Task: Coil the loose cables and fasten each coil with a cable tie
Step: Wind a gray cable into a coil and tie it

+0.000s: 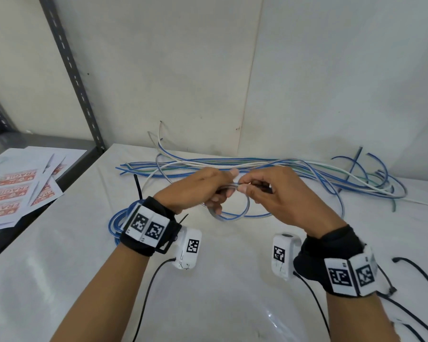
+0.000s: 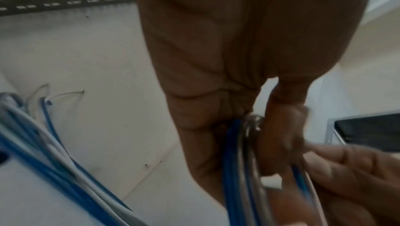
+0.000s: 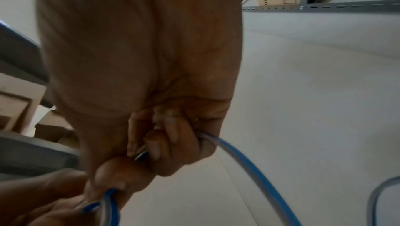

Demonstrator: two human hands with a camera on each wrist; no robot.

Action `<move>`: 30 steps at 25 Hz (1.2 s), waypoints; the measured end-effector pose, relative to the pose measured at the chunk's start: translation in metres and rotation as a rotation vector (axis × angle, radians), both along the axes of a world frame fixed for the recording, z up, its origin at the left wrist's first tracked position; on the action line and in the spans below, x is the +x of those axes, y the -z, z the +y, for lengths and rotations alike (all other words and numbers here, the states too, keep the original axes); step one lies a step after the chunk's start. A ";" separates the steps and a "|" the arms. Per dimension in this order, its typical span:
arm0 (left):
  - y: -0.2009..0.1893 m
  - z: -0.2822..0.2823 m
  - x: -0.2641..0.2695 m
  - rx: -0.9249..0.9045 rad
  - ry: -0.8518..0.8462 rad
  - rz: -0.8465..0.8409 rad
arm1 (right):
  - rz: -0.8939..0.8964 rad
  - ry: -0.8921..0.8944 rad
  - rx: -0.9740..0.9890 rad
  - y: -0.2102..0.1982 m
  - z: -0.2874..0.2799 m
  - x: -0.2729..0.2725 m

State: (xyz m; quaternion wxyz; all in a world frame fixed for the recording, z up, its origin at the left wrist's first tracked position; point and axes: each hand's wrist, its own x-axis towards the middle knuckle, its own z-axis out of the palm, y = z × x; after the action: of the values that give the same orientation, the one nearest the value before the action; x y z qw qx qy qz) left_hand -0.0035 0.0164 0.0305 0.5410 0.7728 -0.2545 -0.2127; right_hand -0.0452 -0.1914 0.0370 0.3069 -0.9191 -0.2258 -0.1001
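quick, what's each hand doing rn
Left hand: closed, gripping the loops of the blue cable coil.
Right hand: closed, pinching the same cable where it feeds the coil.

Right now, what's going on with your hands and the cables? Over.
Both hands, left hand and right hand, gripping the half-wound coil. Loose cables piled behind. Nothing in the way.

Two hands are up: the left hand (image 1: 203, 187) and right hand (image 1: 277, 193), sharing one blue-and-clear coil (image 1: 232, 213). One finished blue coil (image 1: 118, 223) lies at 9 o'clock. One heap of loose cables (image 1: 269, 166) spans 12 o'clock; its strands are too tangled to count. Several label sheets (image 1: 17, 188) overlap at 10 o'clock.
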 end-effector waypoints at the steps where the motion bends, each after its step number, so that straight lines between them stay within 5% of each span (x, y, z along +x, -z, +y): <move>1: 0.001 -0.003 -0.001 0.014 -0.002 -0.025 | -0.006 -0.005 0.005 0.001 0.003 0.000; 6: 0.000 -0.001 0.006 -0.266 -0.176 -0.133 | -0.008 0.090 0.415 0.004 0.005 0.005; 13: -0.002 -0.010 0.005 -0.598 -0.349 -0.211 | 0.010 0.086 0.665 0.013 0.039 0.005; 16: -0.003 -0.006 0.006 -0.624 -0.342 -0.122 | -0.095 0.121 0.563 0.012 0.037 0.006; 20: -0.008 0.004 0.005 -0.280 -0.163 0.052 | -0.016 0.041 0.248 0.005 0.010 0.003; 25: -0.008 0.007 -0.003 -0.059 -0.054 -0.076 | 0.053 0.023 -0.062 0.002 0.002 0.001; 27: -0.007 0.004 -0.003 -0.103 -0.088 -0.110 | 0.025 0.044 0.023 0.003 0.001 0.003; 30: -0.009 0.003 0.003 -0.474 -0.181 -0.052 | 0.036 0.078 0.457 0.008 0.007 0.006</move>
State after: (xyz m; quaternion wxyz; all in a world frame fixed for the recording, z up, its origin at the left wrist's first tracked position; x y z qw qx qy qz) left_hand -0.0008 0.0194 0.0397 0.7174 0.6492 -0.2407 -0.0778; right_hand -0.0388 -0.1843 0.0294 0.5071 -0.8354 -0.1558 -0.1439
